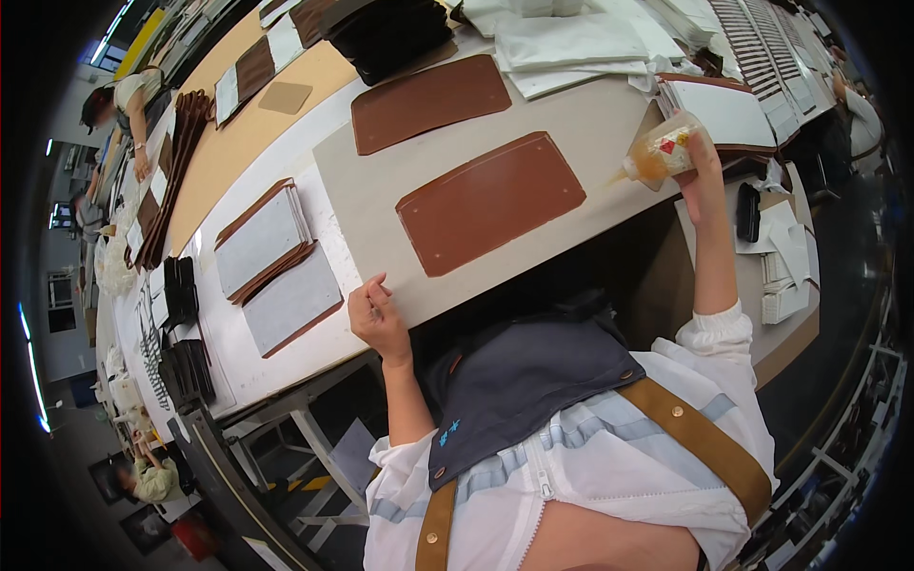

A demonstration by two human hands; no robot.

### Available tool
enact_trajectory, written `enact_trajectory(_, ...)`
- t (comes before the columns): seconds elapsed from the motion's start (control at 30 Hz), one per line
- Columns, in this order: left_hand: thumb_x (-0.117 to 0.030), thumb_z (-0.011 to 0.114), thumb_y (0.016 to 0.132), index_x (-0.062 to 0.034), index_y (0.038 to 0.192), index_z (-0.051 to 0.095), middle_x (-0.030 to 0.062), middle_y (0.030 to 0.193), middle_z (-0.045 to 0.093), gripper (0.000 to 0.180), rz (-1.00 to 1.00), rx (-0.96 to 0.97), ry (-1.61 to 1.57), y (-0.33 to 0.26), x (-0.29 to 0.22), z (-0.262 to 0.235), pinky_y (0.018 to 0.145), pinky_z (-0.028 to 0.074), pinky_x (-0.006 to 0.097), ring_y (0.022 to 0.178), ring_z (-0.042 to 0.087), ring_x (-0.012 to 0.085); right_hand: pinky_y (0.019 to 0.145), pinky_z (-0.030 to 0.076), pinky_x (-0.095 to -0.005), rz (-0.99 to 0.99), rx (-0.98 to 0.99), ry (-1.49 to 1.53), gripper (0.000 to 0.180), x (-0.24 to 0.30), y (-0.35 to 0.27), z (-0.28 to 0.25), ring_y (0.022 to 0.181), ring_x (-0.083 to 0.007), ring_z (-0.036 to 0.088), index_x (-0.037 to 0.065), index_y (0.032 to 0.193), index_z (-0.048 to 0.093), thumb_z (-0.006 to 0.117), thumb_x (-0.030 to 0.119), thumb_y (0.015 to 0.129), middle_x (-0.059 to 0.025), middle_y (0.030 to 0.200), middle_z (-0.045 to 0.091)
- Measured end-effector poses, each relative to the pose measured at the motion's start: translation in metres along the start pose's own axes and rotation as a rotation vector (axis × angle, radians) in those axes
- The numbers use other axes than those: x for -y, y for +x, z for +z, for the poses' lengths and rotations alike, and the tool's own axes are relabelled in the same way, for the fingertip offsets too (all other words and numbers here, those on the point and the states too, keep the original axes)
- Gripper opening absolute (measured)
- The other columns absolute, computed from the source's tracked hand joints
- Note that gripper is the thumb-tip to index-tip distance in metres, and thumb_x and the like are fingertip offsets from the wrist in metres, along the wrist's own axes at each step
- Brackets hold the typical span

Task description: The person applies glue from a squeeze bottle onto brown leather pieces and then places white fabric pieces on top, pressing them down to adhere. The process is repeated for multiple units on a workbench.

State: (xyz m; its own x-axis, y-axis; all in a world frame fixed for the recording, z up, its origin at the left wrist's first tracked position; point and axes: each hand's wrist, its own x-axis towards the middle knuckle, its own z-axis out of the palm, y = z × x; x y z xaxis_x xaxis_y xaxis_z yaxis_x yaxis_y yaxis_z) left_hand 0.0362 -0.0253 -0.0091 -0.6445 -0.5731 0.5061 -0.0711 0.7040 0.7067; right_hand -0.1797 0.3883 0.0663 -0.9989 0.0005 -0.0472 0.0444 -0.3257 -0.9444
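Note:
At the right of the table, my right hand [702,176] is wrapped round a clear squeeze bottle [664,150] with amber contents. The bottle is tilted, its nozzle pointing left and down above the tabletop. My left hand [379,319] is held at the table's near edge, fingers loosely curled with nothing visible in them. Between my hands lies a brown leather-like panel [490,202] with small holes near its corners. Beyond it rests a second brown panel [431,103]. A stack of grey-backed brown panels [267,243] is left of my left hand.
White sheets [571,52] and a black pile [388,43] stand at the back. White-topped brown pieces [719,109] lie beyond the bottle. A side surface at right holds a black case [748,211]. A co-worker [133,105] stands at the far left.

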Motion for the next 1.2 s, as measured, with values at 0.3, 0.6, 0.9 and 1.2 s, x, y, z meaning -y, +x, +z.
enact_trajectory(0.3,-0.013,0.055,0.103,-0.0002,0.095,0.071,0.005,0.076,0.061,0.022,-0.041,0.014,-0.025,0.0,-0.002,-0.001,0.062,0.045,0.029,0.069,0.057,0.0144,0.098,0.047,-0.031,-0.305,-0.287,-0.218,0.041,-0.042,-0.099,-0.002,0.109,-0.0159,0.057,0.0,0.129,0.05,0.066,0.013,0.094,-0.0087,0.117,0.057)
enact_trajectory(0.6,-0.013,0.054,0.104,0.0006,0.096,0.071,0.0049,0.078,0.062,0.023,-0.047,0.031,-0.081,0.0,0.0,-0.001,0.062,0.045,0.028,0.07,0.057,0.0129,0.103,0.042,-0.0333,-0.45,-0.37,-0.598,0.055,-0.059,-0.124,0.024,0.115,-0.0197,0.051,0.001,0.13,0.045,0.075,0.012,0.085,-0.0107,0.123,0.05)
enact_trajectory(0.9,-0.012,0.054,0.104,0.0015,0.096,0.071,0.0041,0.075,0.061,0.023,-0.029,0.025,-0.064,0.0,0.0,-0.001,0.064,0.045,0.027,0.069,0.056,0.0125,0.102,0.042,-0.034,-0.519,-0.282,-0.655,0.058,-0.062,-0.13,0.038,0.114,-0.0204,0.051,0.001,0.129,0.044,0.077,0.015,0.084,-0.0112,0.122,0.05)
enact_trajectory(1.2,-0.013,0.056,0.103,-0.0007,0.096,0.072,0.0054,0.076,0.061,0.021,-0.008,0.037,-0.085,0.002,0.001,-0.002,0.061,0.045,0.028,0.069,0.057,0.0136,0.099,0.044,-0.0352,-0.596,-0.054,-0.64,0.058,-0.068,-0.143,0.067,0.111,-0.0238,0.054,0.002,0.127,0.041,0.077,0.013,0.082,-0.0147,0.12,0.049)
